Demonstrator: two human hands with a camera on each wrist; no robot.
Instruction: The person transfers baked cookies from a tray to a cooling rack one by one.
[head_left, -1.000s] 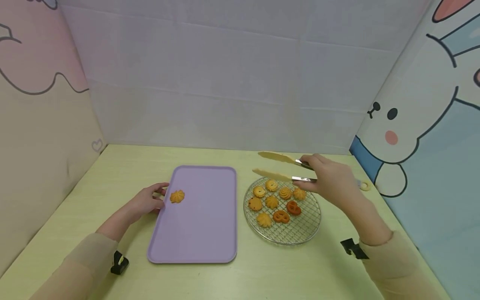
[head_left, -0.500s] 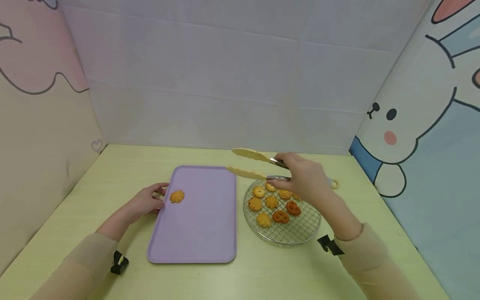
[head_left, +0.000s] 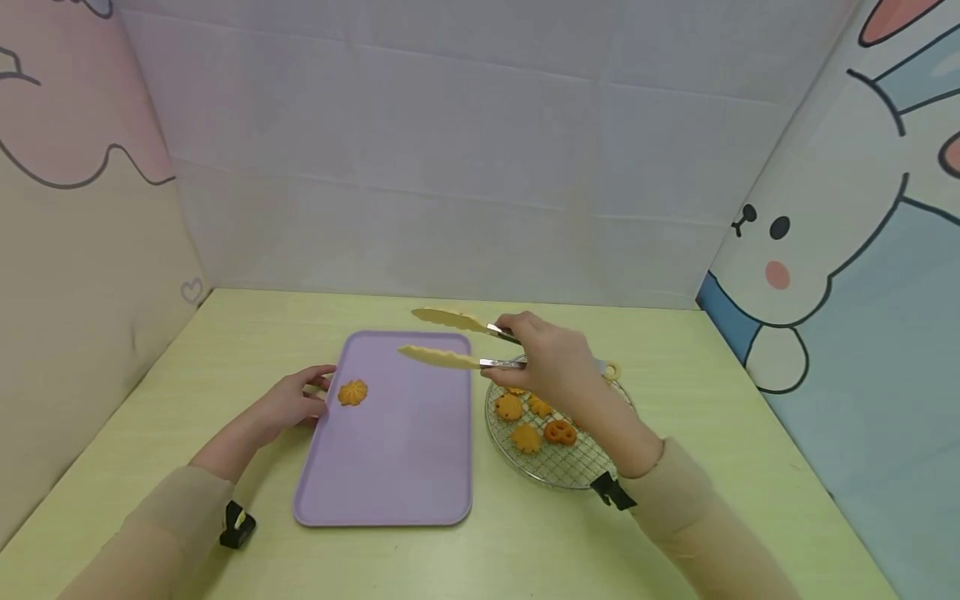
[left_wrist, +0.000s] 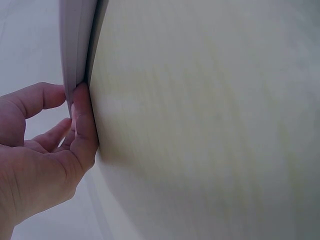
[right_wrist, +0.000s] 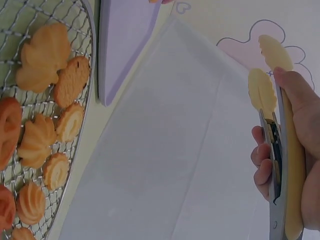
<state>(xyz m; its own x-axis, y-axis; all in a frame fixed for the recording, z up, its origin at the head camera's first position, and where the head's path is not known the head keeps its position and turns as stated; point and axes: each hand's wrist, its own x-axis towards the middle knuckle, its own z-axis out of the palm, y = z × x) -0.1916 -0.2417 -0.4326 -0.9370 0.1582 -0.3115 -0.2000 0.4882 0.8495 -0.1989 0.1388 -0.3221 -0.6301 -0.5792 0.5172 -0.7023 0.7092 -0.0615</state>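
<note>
In the head view, my left hand point(head_left: 292, 398) is at the left edge of a lilac tray point(head_left: 397, 450). Close up in the left wrist view, the tray's rim point(left_wrist: 77, 50) lies between my thumb and fingers, which hold it lightly. One ridged golden cookie point(head_left: 352, 392) sits in the upper left of the tray. My right hand point(head_left: 551, 360) grips a pair of tongs point(head_left: 442, 358) with cream tips and metal arms. The tips are spread apart above the tray's upper right, with nothing between them.
Right of the tray stands a round wire rack point(head_left: 577, 473) bearing several cookies, among them a pretzel-shaped one point(head_left: 560, 432); my right forearm covers part of it. A pale backdrop point(head_left: 450, 167) rises behind the table, with printed side walls point(head_left: 862, 333).
My right hand has carried the spread tongs leftward, from over the rack to over the tray's upper right. The left hand, tray and cookies have stayed in place.
</note>
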